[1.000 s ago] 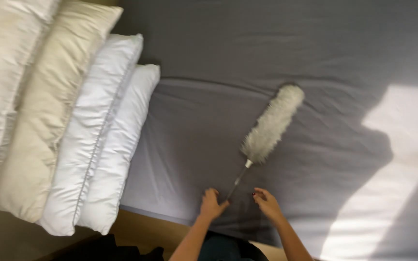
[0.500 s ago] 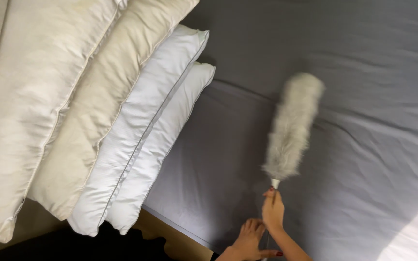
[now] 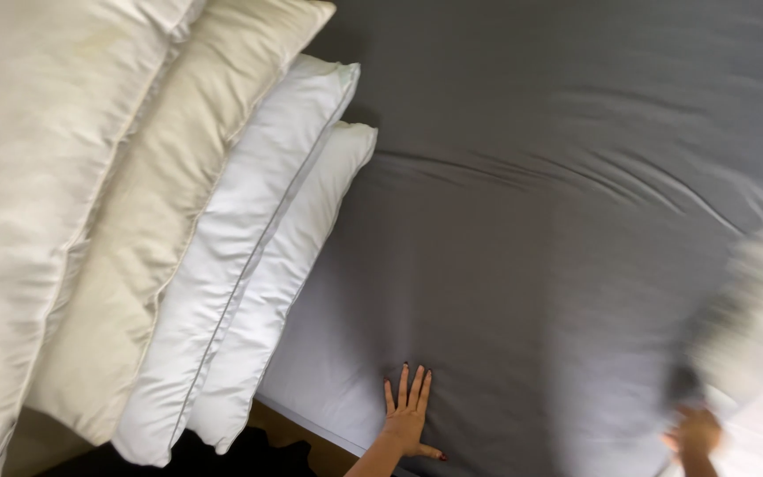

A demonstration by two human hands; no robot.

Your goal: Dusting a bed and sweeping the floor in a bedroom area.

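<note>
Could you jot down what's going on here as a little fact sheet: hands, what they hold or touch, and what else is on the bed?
Setting: bed with a grey sheet, seen from above
Left hand: open, palm flat on the sheet near the bed's edge
Right hand: blurred, grip closed at the base of a feather duster
Feather duster: pale, fluffy, motion-blurred, over the right side of the sheet
Pillows: four in a row at left, two cream, two white
Sheet state: some wrinkles across the middle
</note>
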